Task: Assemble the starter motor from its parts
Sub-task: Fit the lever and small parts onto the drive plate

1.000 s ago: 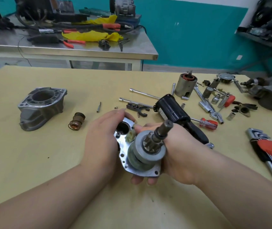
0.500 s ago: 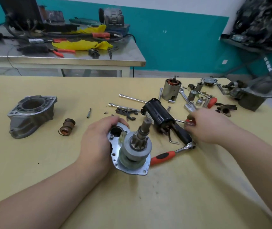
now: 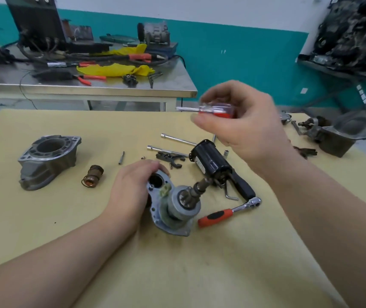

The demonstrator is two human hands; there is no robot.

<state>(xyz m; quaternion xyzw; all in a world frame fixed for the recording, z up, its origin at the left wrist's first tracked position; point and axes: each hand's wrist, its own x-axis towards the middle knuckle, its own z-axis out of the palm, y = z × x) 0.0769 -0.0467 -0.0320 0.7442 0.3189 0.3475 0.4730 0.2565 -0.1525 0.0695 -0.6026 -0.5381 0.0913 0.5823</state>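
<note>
My right hand (image 3: 242, 121) is raised above the table, fingers curled round a red-handled screwdriver (image 3: 213, 109); its shaft points left and the picture is blurred there. My left hand (image 3: 133, 187) grips the far edge of the plate (image 3: 166, 221) of the drive assembly (image 3: 183, 205), which rests on the yellow table (image 3: 44, 218) at centre, pinion shaft (image 3: 202, 185) tilted up and to the right.

Risks, as I judge them:
- The assembly is held by one hand at one edge only; pressure from the screwdriver could tip or spin it on the plate.
- The screwdriver tip could slip off a screw and strike my left fingers, which lie close to the plate's holes.
- The ratchet (image 3: 228, 213) lies just right of the plate, the black motor body (image 3: 211, 161) just beyond; a sliding assembly could knock either.
- A small pin (image 3: 121, 157) and a tiny loose piece lie on the table beyond my left hand; a sweep of the forearm could scatter them.

The housing (image 3: 46, 161) and the spring plunger (image 3: 93, 175) sit to the left, untouched.

Writing: the motor body carries a pale label, too small to read. No brand is legible elsewhere.
</note>
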